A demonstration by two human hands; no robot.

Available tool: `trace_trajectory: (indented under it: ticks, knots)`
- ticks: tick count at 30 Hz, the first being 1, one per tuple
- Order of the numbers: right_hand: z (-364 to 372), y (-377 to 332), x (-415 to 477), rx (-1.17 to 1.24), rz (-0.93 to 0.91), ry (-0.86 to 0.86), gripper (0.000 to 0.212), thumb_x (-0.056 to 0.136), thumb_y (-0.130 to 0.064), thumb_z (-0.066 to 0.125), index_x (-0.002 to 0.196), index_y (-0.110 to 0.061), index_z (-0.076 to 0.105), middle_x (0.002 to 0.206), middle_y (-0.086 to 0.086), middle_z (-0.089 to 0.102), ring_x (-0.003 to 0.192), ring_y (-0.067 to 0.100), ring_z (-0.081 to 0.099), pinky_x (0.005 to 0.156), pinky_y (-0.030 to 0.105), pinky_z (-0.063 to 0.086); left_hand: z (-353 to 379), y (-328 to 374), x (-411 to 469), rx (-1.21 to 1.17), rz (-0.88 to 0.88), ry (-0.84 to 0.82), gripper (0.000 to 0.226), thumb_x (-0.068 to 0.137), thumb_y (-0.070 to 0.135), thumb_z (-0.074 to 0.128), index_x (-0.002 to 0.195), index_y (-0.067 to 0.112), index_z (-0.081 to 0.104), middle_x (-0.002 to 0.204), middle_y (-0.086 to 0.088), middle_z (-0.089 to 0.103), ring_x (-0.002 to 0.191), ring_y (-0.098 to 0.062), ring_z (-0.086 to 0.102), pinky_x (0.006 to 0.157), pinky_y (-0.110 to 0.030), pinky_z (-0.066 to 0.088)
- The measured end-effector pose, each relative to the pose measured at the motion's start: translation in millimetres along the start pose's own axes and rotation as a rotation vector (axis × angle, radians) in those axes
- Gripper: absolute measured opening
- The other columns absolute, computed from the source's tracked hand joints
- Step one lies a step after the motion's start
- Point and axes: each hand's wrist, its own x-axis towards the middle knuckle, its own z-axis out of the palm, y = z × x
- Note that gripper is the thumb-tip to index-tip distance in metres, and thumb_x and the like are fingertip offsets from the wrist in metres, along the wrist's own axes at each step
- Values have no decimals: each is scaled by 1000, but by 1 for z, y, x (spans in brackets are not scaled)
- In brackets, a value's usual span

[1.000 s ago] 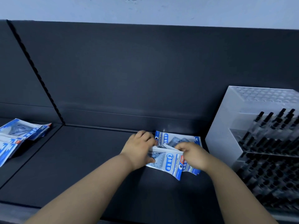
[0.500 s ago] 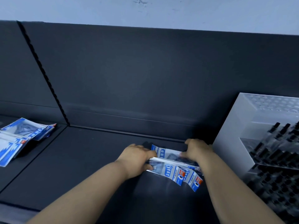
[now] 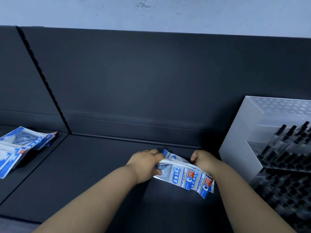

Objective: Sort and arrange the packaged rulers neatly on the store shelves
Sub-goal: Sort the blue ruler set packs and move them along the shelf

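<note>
A small stack of blue and white packaged rulers point(image 3: 186, 175) lies on the dark shelf point(image 3: 94, 172), near the back wall. My left hand point(image 3: 146, 163) grips the stack's left end, fingers curled over its far corner. My right hand point(image 3: 202, 159) presses against the stack's right side, fingers curled at the far edge. The packs are fanned, their near ends sticking out toward me. Another loose pile of the same ruler packs point(image 3: 20, 148) lies on the neighbouring shelf section at far left.
A white plastic display rack point(image 3: 249, 140) filled with several black pens stands close on the right, almost touching my right forearm. A notched upright point(image 3: 42, 78) divides the shelf sections. The dark back panel rises behind.
My right hand moved from on top of the stack to its far right edge. Both hands have squeezed the packs together and slid them slightly toward the back wall.
</note>
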Motion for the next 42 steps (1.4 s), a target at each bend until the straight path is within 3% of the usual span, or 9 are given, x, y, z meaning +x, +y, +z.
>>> trace_trajectory:
  ticks: [5,9,14,17,19,22,24,30,42]
  knots:
    - [0,5,-14,107,-54,4,19,88,-6,56,99,-7,71,102,11,71,93,21,66,82,30,53,0,0,2,-22,56,49,44,86,38,63,127,27,50,140,7,28,128,-16,32,99,-28,38]
    - [-2,9,-21,149,-53,-6,25,90,-26,60,96,-4,70,101,11,70,97,24,65,78,26,46,-1,1,1,-13,78,45,47,86,40,62,129,27,49,145,6,23,133,-16,27,103,-31,35]
    - [-5,-3,-43,404,-293,-44,18,96,-24,53,87,-18,67,81,-4,66,73,6,57,70,22,44,0,2,1,153,201,140,51,85,45,60,130,24,50,157,3,12,146,-20,3,116,-31,2]
    - [-2,-1,-59,406,-359,-80,28,97,-32,49,76,-18,61,72,-3,60,69,6,52,71,27,42,6,3,2,220,302,140,52,67,47,77,108,17,61,132,-4,56,129,-27,47,112,-38,19]
    - [3,4,-66,327,-352,-16,31,93,-46,50,73,-23,58,70,-9,60,66,6,53,70,29,43,11,4,4,208,303,188,53,64,46,78,103,17,57,106,-2,64,107,-24,61,112,-33,23]
    - [11,7,-74,25,-328,120,32,76,-58,63,101,-38,59,93,-16,65,87,4,61,79,27,47,8,11,4,117,209,171,54,84,43,62,127,18,44,120,-1,54,117,-22,48,115,-26,4]
    - [16,6,-77,-180,-297,225,35,78,-50,64,110,-37,54,107,-15,62,99,10,58,80,27,45,2,7,2,151,112,142,67,86,53,56,141,27,29,130,3,45,123,-20,40,111,-28,16]
    - [23,-3,-71,-310,-325,304,31,82,-41,59,109,-29,51,108,-7,62,97,18,60,72,29,43,-2,-6,-1,123,-26,6,49,83,45,63,125,25,45,127,4,48,121,-19,40,95,-30,35]
    - [25,-53,-60,-475,-653,284,22,91,-42,50,111,-31,47,109,-9,61,99,19,61,68,29,39,0,-13,-73,16,-354,231,41,90,44,53,127,30,42,123,7,53,109,-18,52,83,-29,41]
